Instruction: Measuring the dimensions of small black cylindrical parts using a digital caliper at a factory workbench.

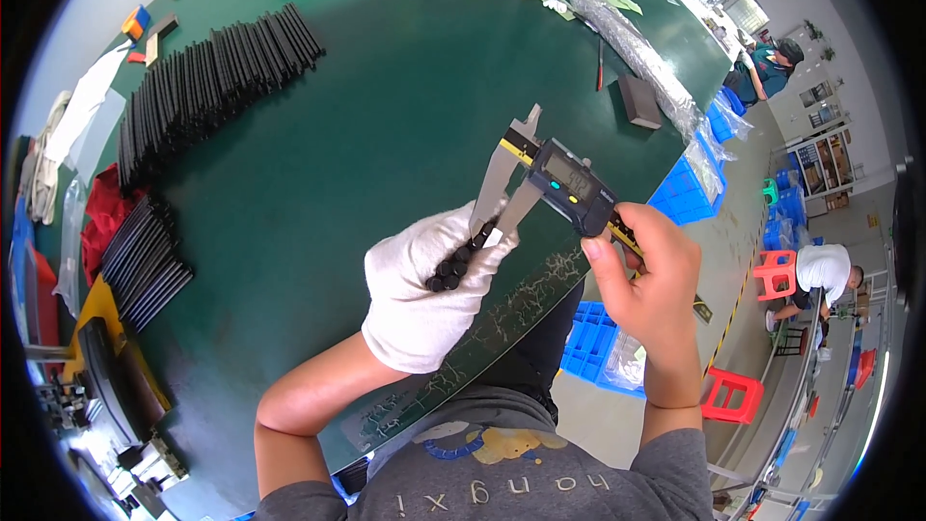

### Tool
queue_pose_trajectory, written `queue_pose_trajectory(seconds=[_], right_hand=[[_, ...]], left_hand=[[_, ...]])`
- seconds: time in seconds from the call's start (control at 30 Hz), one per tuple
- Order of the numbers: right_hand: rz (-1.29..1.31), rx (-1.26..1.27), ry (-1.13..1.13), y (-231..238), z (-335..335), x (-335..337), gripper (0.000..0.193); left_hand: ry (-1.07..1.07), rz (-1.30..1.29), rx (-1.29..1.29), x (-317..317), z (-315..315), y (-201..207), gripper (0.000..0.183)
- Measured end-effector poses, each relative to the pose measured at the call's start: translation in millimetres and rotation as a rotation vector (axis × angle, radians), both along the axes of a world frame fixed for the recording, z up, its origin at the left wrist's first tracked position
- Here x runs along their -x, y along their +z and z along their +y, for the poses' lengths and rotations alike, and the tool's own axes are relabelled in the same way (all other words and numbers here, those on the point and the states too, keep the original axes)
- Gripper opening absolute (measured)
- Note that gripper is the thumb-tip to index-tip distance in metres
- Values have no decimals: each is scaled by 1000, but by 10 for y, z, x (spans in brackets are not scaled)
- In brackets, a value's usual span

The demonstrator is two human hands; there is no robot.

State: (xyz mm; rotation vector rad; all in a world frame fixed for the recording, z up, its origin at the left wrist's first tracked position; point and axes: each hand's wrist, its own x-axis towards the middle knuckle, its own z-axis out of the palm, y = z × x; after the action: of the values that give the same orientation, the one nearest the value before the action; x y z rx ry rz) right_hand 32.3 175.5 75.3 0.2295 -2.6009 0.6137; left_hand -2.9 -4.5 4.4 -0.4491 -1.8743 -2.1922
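Note:
My left hand [420, 294], in a white glove, is closed round a bunch of black rods [449, 273] with their round ends facing up. My bare right hand [648, 275] grips a digital caliper [569, 185] by its beam and slider, thumb near the display housing. The caliper's jaws point toward the gloved hand, and their tips reach the rod at the top of the bunch. Whether both jaws touch that rod I cannot tell. The rods' lower lengths are hidden by the glove.
A long row of black rods [217, 87] lies on the green table [386, 68] at the far left, with a smaller pile [145, 256] nearer. A dark block [639, 102] sits at the right edge. Blue crates [690, 185] and red stools [733, 396] stand beyond; two people work there.

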Motion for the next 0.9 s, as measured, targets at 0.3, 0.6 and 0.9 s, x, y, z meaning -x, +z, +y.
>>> queue_pose_trajectory(seconds=[0.3,0.6,0.9], right_hand=[[-22,-54,-54,61,18,-23,30],[12,-99,-7,-19,37,-14,30],[5,-62,2,32,35,-28,27]], left_hand=[[7,165,104,20,12,25,25],[30,133,174,-1,-38,-8,27],[5,170,143,25,-28,9,21]])
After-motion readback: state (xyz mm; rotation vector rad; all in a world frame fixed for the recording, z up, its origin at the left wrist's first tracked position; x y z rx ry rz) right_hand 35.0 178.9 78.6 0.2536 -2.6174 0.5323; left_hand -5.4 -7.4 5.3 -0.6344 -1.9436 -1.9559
